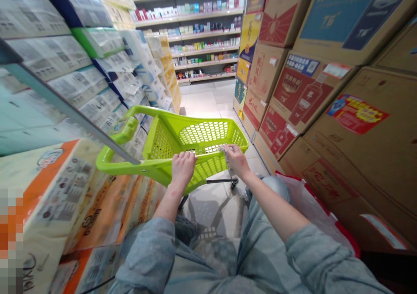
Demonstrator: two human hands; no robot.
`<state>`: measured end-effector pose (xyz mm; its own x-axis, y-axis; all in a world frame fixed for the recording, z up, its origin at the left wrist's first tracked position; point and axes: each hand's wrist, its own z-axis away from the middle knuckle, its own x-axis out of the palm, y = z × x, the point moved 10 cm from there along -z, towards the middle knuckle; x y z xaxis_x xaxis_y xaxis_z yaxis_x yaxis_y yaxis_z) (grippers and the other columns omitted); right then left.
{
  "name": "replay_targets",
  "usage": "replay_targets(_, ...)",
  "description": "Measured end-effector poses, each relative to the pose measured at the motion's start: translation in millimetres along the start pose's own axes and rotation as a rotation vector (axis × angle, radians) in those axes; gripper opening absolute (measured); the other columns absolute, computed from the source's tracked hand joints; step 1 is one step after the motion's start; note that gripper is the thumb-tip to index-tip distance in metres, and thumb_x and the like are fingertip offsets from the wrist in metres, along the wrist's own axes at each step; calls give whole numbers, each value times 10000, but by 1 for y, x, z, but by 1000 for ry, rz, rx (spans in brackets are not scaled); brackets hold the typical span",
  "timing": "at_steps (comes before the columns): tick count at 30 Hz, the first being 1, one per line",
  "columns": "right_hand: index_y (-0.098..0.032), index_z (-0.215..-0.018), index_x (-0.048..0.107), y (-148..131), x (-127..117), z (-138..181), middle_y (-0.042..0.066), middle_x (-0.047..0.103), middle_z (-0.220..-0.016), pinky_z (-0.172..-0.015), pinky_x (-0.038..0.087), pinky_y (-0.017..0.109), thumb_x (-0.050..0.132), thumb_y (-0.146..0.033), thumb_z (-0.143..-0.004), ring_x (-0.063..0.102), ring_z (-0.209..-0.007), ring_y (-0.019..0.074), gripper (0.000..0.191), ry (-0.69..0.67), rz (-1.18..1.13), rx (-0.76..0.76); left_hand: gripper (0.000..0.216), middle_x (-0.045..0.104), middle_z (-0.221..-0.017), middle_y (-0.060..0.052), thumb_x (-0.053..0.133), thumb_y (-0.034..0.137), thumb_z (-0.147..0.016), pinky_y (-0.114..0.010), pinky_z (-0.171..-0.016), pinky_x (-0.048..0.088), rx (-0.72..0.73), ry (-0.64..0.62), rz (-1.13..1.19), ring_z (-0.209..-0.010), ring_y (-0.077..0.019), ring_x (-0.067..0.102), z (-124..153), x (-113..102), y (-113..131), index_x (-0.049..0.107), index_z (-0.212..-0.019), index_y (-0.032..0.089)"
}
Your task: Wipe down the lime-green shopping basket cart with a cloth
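The aisle is narrow: on the left, stacked packs of tissue paper in orange and white wrapping crowd close, with more wrapped packs piled above them along a shelf edge. On the right, brown cardboard boxes with red and blue labels rise in a tall wall, and a red-trimmed bag sits at their foot, just beside the person's knee. Far ahead, shelves of small goods close off the tiled floor. Between these stands a lime-green plastic shopping basket on wheels, right in front of the person. The left hand is clenched over the basket's near rim, fingers curled down. The right hand rests on the same rim further right, fingers bent around it and seeming to pinch a small pale thing too blurred to tell.
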<state>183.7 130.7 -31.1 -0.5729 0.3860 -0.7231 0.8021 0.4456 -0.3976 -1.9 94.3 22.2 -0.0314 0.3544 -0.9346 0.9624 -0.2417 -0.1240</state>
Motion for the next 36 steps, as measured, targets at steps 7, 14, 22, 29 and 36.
replay_targets(7,-175,-1027,671,93,-44,12,110,595,-1007,-786,476,334,396,-292,-895,590,-867,200,327,245,-94,302,325,645,-885,-123,298,300,-945,-372,-739,316,56,-24,8,-884,-256,564,-7,-2,12,590,-992,164)
replay_targets(14,-134,-937,642,132,-44,51,130,643,-909,-810,455,408,478,-349,-809,576,-874,250,299,533,-150,572,322,651,-846,-135,297,292,-942,-355,-693,323,80,-113,4,-850,-254,593,-12,2,15,586,-925,150)
replay_targets(22,-180,-861,675,36,-15,31,120,568,-1036,-893,447,372,466,-254,-834,564,-968,219,224,418,-312,433,330,645,-852,-126,281,282,-944,-359,-710,332,126,-73,-3,-853,-248,579,-10,2,27,583,-906,155)
replay_targets(29,-219,-960,684,-62,12,18,92,581,-1031,-891,473,322,460,-239,-872,579,-987,196,242,180,-475,211,321,640,-857,-118,270,267,-945,-359,-718,332,143,-66,19,-861,-242,573,-12,-1,31,572,-914,162)
replay_targets(36,-210,-939,660,1,0,24,86,579,-1003,-897,454,353,462,-196,-835,562,-985,205,224,254,-417,247,331,644,-857,-114,263,256,-946,-361,-717,322,139,-64,-23,-865,-237,568,-11,2,24,581,-909,169)
